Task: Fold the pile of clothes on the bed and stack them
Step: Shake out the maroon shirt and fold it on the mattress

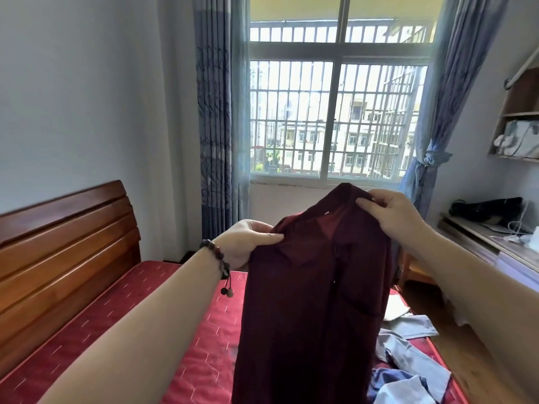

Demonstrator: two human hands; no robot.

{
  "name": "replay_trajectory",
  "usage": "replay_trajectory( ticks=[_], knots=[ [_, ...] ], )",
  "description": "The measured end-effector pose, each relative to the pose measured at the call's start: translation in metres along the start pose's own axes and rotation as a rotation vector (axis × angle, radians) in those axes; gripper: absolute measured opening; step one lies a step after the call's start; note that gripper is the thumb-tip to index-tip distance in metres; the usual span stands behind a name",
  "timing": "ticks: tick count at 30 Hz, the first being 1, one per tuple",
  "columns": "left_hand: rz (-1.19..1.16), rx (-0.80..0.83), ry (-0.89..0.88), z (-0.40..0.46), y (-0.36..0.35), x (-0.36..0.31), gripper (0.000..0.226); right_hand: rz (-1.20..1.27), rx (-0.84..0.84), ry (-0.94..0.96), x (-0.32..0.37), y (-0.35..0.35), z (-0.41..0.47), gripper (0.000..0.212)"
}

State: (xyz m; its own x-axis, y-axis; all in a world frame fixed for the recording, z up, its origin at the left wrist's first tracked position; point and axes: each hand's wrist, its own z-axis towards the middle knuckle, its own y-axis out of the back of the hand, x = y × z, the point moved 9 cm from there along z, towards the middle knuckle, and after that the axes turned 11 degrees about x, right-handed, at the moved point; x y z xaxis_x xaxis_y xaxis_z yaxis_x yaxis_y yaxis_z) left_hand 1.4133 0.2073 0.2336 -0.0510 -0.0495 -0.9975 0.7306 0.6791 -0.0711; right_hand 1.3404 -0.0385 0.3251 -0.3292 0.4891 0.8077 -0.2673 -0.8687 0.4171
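A: Item one, the maroon garment [315,287]. Where is it sitting?

B: Not sitting; it is hanging in the air over the bed [175,301], lengthwise, its lower part dropping out of view. The left hand [248,243] is pinching one top corner between thumb and fingers, and the right hand [390,211] is pinching the other, a little higher.

A: Reason for the hold?

B: Probably to let the cloth hang straight so the seams are lining up before a fold.

A: Item two, the remaining clothes?

B: A loose pile of pale blue and white pieces [408,360] is lying unfolded near the bed's right edge, beside the hanging garment.

A: Containers?

B: A wooden wall shelf [519,112] at the right is holding a light bag-like bundle [516,138]; its contents are not showing.
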Motion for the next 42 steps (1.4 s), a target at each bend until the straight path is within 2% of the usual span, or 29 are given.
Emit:
replay_trajectory(
  ticks=[2,6,10,12,15,17,20,23,28,30,32,34,36,38,39,40,42],
  knots=[
    [-0.065,0.037,-0.054,-0.002,-0.005,-0.008,0.02,0.028,-0.008,-0.005,-0.004,0.001,0.0,0.013],
    [-0.212,0.047,-0.116,-0.004,-0.006,-0.019,0.022,0.047,-0.017,-0.035,-0.02,0.002,0.003,0.016],
    [-0.251,-0.034,-0.155,-0.005,-0.001,-0.027,0.012,-0.022,0.049,-0.09,-0.04,-0.007,0.001,0.017],
    [-0.264,-0.087,-0.167,-0.002,-0.003,-0.031,0.009,-0.142,0.061,-0.098,-0.044,-0.018,0.001,0.011],
    [-0.249,-0.153,-0.145,0.005,-0.009,-0.034,0.021,-0.259,-0.065,0.082,-0.011,-0.035,-0.007,0.015],
    [-0.225,-0.201,-0.126,0.011,-0.011,-0.032,0.021,-0.174,0.009,0.19,0.011,-0.063,-0.013,0.018],
    [-0.208,-0.26,-0.119,0.014,-0.013,-0.029,0.023,-0.144,0.167,0.104,0.005,-0.101,-0.015,0.031],
    [-0.217,-0.328,-0.104,0.013,-0.008,-0.025,0.028,-0.203,0.089,0.032,-0.011,-0.107,-0.011,0.034],
    [-0.256,-0.405,-0.069,0.012,0.0,-0.021,0.026,-0.128,0.022,0.005,-0.015,-0.119,-0.011,0.019],
    [-0.271,-0.445,-0.087,0.01,0.006,-0.023,0.026,-0.193,-0.048,0.041,-0.007,-0.115,-0.015,0.024],
    [-0.279,-0.481,-0.106,0.008,0.013,-0.024,0.027,-0.419,-0.176,0.145,0.009,-0.107,-0.025,0.02],
    [-0.291,-0.493,-0.117,0.008,0.016,-0.025,0.028,-0.721,-0.353,0.368,0.037,-0.108,-0.044,0.017],
    [-0.306,-0.486,-0.125,0.009,0.013,-0.025,0.026,-0.839,-0.317,0.576,0.046,-0.128,-0.057,0.015],
    [-0.297,-0.481,-0.129,0.011,0.011,-0.026,0.023,-0.785,-0.093,0.678,0.037,-0.15,-0.058,0.01],
    [-0.289,-0.467,-0.123,0.012,0.01,-0.026,0.021,-0.701,-0.003,0.653,0.031,-0.152,-0.056,0.01],
    [-0.289,-0.441,-0.116,0.012,0.009,-0.026,0.018,-0.594,0.018,0.585,0.023,-0.146,-0.052,0.011],
    [-0.291,-0.378,-0.108,0.012,0.007,-0.027,0.013,-0.359,-0.095,0.416,0.007,-0.118,-0.04,0.016]
  ],
)
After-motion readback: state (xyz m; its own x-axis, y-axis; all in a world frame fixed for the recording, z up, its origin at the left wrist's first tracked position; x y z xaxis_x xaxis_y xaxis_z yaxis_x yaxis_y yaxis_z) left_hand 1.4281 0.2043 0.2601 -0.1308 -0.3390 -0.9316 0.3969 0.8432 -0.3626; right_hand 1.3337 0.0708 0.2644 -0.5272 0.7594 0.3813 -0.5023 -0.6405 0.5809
